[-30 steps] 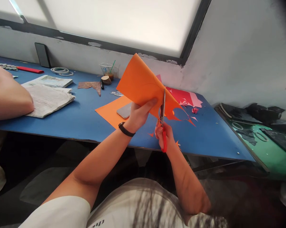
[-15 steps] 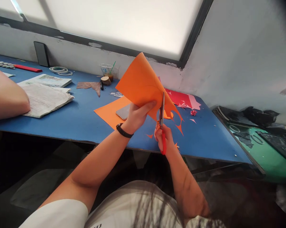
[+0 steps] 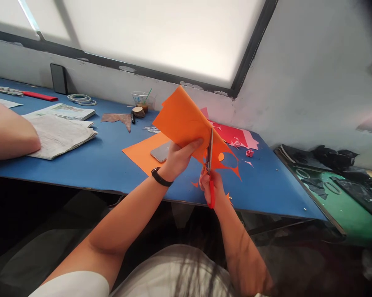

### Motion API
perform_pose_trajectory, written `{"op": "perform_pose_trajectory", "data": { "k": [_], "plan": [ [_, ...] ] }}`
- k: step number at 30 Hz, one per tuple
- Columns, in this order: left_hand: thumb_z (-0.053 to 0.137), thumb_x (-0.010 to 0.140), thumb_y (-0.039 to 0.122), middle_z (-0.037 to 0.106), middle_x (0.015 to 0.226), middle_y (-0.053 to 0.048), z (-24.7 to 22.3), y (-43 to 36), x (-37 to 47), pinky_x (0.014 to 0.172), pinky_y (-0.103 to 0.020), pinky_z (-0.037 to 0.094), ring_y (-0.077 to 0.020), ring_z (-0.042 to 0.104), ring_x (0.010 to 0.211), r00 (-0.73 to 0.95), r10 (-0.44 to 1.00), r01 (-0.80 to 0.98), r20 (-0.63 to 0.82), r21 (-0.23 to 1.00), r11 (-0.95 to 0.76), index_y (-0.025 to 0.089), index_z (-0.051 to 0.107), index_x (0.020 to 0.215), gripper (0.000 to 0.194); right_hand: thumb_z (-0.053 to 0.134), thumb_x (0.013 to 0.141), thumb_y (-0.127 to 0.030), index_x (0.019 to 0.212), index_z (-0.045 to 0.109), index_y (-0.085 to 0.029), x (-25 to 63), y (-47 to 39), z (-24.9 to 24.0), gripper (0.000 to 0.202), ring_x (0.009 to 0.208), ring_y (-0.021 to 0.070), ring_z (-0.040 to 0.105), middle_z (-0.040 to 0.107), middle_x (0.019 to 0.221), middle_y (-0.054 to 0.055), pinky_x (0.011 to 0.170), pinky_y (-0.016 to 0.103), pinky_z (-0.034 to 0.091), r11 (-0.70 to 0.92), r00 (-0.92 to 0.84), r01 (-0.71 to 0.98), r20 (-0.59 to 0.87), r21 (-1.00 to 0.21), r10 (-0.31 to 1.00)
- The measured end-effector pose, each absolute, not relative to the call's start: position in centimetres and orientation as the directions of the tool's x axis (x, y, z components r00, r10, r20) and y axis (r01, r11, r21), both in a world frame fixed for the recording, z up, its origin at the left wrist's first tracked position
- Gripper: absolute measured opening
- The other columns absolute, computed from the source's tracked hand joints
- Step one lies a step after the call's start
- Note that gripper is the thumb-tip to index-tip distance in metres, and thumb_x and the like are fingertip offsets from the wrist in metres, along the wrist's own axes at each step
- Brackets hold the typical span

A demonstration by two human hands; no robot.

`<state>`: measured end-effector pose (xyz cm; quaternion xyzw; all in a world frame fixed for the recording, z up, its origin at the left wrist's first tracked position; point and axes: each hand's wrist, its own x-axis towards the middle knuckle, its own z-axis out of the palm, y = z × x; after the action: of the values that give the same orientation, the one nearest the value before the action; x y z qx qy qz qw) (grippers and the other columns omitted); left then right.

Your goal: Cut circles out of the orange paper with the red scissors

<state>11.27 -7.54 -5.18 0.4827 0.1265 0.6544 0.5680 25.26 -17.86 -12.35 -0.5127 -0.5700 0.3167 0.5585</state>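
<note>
My left hand grips an orange sheet of paper by its lower edge, thumb on the near face. The sheet is held tilted above the table, and its right side has curved cutouts. In my right hand are red-handled scissors, their blades pointing up at the paper's right part. The blades look nearly closed along the paper. Below the left hand lie a second orange sheet and a grey phone-like device, partly covered by the hand. A small orange round piece shows behind the cut edge.
Red and pink paper and a pink paper flower lie on the blue table to the right. A plastic cup and a wood slice stand at the back. Another person's arm rests by folded papers at the left.
The view has tilted up slightly, so things sit lower in the picture. The orange sheet has turned a little, and its cut strip at the right spreads wider. Both hands keep their hold.
</note>
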Motion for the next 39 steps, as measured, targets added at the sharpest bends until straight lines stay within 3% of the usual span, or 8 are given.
{"op": "perform_pose_trajectory", "data": {
  "k": [9,15,20,39],
  "plan": [
    [0.115,0.079,0.055,0.090,0.112,-0.005,-5.39,-6.96,11.43,0.100,-0.049,0.075,-0.0352,0.089,0.113,0.125,0.855,-0.636,0.504,0.702,-0.320,0.034,0.090,0.105,0.041,0.076,0.098,-0.101,0.090,0.061,-0.030,25.25,-18.19,-12.17,0.073,0.059,0.0188,0.047,0.053,0.068,-0.006,0.058,0.036,0.043,0.294,0.147,0.230,0.331,-0.928,0.932],
    [0.110,0.086,0.069,0.093,0.124,-0.007,-5.10,-7.22,11.53,0.112,-0.044,0.075,-0.0328,0.088,0.131,0.095,0.870,-0.675,0.483,0.674,-0.300,0.032,0.091,0.108,0.047,0.071,0.099,-0.103,0.085,0.052,-0.030,25.35,-17.80,-12.78,0.076,0.058,0.0163,0.044,0.048,0.069,-0.007,0.055,0.033,0.040,0.293,0.143,0.269,0.339,-0.917,0.930],
    [0.113,0.085,0.066,0.094,0.124,-0.005,-5.34,-7.31,11.34,0.104,-0.039,0.076,-0.0308,0.090,0.121,0.087,0.879,-0.680,0.468,0.673,-0.291,0.029,0.093,0.110,0.049,0.067,0.103,-0.100,0.085,0.052,-0.030,25.47,-18.03,-12.84,0.073,0.060,0.0165,0.045,0.049,0.070,-0.006,0.056,0.032,0.041,0.294,0.150,0.291,0.347,-0.910,0.926],
    [0.109,0.095,0.058,0.092,0.116,-0.007,-5.66,-6.78,10.80,0.099,-0.043,0.074,-0.0306,0.086,0.112,0.044,0.827,-0.612,0.560,0.670,-0.421,0.025,0.090,0.110,0.040,0.067,0.103,-0.099,0.085,0.055,-0.030,25.55,-18.18,-12.66,0.073,0.061,0.0169,0.045,0.048,0.069,-0.006,0.055,0.031,0.040,0.284,0.146,0.308,0.340,-0.908,0.929]
  ]
}}
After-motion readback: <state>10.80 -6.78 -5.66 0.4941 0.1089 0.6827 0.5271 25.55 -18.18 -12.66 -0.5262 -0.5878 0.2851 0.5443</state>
